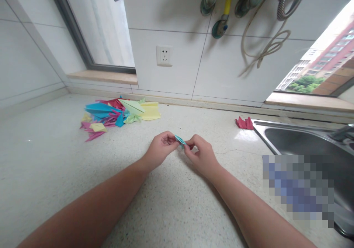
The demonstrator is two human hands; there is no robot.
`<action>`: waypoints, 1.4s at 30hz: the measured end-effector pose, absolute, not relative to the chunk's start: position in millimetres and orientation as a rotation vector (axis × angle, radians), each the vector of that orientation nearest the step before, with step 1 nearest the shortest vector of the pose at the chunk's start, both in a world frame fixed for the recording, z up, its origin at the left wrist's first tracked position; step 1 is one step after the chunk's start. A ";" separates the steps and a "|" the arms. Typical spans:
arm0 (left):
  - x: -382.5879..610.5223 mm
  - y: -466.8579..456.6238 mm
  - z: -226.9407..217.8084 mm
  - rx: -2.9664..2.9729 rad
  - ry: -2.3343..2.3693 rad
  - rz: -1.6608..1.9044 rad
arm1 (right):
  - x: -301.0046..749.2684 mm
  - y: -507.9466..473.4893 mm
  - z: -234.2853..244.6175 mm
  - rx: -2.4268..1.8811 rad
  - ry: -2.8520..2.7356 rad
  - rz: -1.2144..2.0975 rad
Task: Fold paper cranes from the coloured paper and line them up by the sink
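A small folded piece of teal paper (180, 140) is pinched between both my hands above the speckled countertop (55, 174). My left hand (161, 149) grips its left end with closed fingers. My right hand (201, 154) grips its right end, thumb and fingers pressed together. Most of the paper is hidden between the fingertips.
A pile of coloured folded papers (118, 116) lies at the back left of the counter. A crumpled red paper (244, 123) sits beside the steel sink (298, 141) at the right. A wall socket (164, 55) and hanging hoses (265, 45) are on the tiled wall.
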State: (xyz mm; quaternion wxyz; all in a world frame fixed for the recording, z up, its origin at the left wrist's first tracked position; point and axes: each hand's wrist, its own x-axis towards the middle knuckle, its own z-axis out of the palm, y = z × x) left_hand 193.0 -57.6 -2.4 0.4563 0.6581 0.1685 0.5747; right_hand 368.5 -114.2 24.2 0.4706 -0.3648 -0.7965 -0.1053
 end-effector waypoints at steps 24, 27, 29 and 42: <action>189.3 -59.7 -5.3 2.070 0.604 1.451 | 379.2 -95.7 18.7 -0.875 -1.698 0.374; 189.2 -63.0 -4.0 2.091 0.616 1.514 | 379.1 -98.9 19.6 -0.819 -1.752 0.228; 189.1 -64.0 -3.2 2.093 0.620 1.551 | 378.5 -101.6 21.7 -0.776 -1.782 0.158; 186.3 -64.5 -3.9 2.184 0.565 1.682 | 374.7 -104.4 22.5 -0.760 -1.822 0.189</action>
